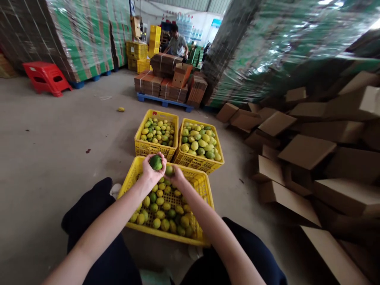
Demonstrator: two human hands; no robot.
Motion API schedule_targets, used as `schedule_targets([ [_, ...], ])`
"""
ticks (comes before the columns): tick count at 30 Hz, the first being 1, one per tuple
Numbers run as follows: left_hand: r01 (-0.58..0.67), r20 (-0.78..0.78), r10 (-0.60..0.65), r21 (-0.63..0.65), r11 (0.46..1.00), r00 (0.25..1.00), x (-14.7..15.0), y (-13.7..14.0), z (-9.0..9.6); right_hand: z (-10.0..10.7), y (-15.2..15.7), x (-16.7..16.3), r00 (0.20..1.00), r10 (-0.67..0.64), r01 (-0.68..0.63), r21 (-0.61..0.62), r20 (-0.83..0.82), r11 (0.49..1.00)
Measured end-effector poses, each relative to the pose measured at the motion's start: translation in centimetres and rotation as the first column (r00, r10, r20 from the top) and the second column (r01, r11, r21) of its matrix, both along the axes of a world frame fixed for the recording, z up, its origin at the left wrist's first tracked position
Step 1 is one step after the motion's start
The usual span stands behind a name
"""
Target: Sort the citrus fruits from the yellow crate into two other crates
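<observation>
My left hand (147, 166) is wrapped round a dark green lemon (156, 162), palm turned up, above the far side of the near yellow crate (204, 186). Close beside it, my right hand (177, 177) grips a yellow-green lemon (170, 170) by its right side. Under my forearms the near crate holds a loose layer of yellow and green lemons (165, 225), with its slotted floor showing between them. Just beyond stand two fuller crates: a left one (142, 148) with smaller-looking lemons and a right one (190, 161) heaped with larger ones.
Empty cardboard boxes (307, 152) lie piled along the right. Farther off, flattened cartons (173, 89) sit on a blue pallet (164, 101), with a person (177, 43) behind. A red stool (47, 77) stands at left; one lemon (120, 109) lies on the floor. Wrapped stacks (86, 35) flank the aisle.
</observation>
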State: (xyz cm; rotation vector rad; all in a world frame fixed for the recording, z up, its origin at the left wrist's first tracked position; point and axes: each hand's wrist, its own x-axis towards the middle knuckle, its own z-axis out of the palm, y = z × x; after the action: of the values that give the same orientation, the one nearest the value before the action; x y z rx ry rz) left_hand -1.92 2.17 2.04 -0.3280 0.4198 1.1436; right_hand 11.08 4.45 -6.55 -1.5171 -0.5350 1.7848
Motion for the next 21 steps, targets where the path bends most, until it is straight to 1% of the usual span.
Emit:
schedule_targets([
  [2,-0.004,0.013,0.004,-0.006,1.000,1.000,-0.1,0.2,0.0,2.9,3.8,-0.3,1.000,-0.007,0.008,0.100,-0.007,0.995],
  [3,-0.004,0.016,0.004,-0.011,1.000,1.000,-0.1,0.2,-0.1,4.1,5.1,-0.4,1.000,-0.011,0.010,0.132,0.002,0.991],
  [5,-0.015,0.001,0.015,-0.024,1.000,1.000,-0.1,0.3,-0.1,5.6,5.8,-0.2,1.000,0.000,-0.004,0.173,0.025,0.985],
  [7,-0.039,-0.046,0.037,-0.031,0.999,0.998,0.0,0.5,-0.4,6.2,4.7,0.0,0.998,0.034,-0.041,0.181,0.045,0.983],
  [9,-0.069,-0.103,0.065,-0.032,0.997,0.993,0.4,0.7,-0.8,6.2,2.5,0.3,0.997,0.065,-0.070,0.178,0.032,0.982],
  [10,-0.083,-0.129,0.078,-0.033,0.996,0.989,0.6,0.8,-1.0,6.0,1.3,0.5,0.997,0.071,-0.070,0.181,0.002,0.981],
  [12,-0.109,-0.210,0.100,-0.031,0.994,0.973,1.5,0.9,-1.7,5.5,-0.9,0.8,0.991,0.071,-0.047,0.198,-0.115,0.979],
  [14,-0.075,-0.395,0.080,0.028,0.997,0.915,2.5,0.7,-2.4,5.0,-2.7,1.3,0.961,0.053,0.001,0.197,-0.272,0.980],
  [16,0.013,-0.581,0.049,0.102,0.995,0.812,3.7,0.0,-2.9,4.4,-3.9,1.8,0.920,0.015,0.051,0.157,-0.391,0.986],
  [17,0.078,-0.661,0.057,0.172,0.982,0.748,4.1,-0.6,-3.0,4.0,-4.3,2.1,0.907,-0.023,0.082,0.124,-0.421,0.989],
  [18,0.162,-0.731,0.089,0.266,0.950,0.676,4.5,-1.2,-3.0,3.7,-4.7,2.3,0.899,-0.064,0.115,0.092,-0.432,0.989],
  [19,0.264,-0.789,0.152,0.371,0.890,0.595,4.8,-1.7,-2.9,3.3,-5.0,2.6,0.898,-0.100,0.140,0.063,-0.429,0.988],
  [20,0.383,-0.831,0.245,0.465,0.798,0.499,4.9,-2.3,-2.7,3.0,-5.2,2.8,0.901,-0.124,0.152,0.034,-0.415,0.988],
  [21,0.514,-0.852,0.357,0.518,0.683,0.384,4.9,-2.7,-2.4,2.7,-5.5,3.0,0.909,-0.136,0.151,0.008,-0.394,0.988],
])
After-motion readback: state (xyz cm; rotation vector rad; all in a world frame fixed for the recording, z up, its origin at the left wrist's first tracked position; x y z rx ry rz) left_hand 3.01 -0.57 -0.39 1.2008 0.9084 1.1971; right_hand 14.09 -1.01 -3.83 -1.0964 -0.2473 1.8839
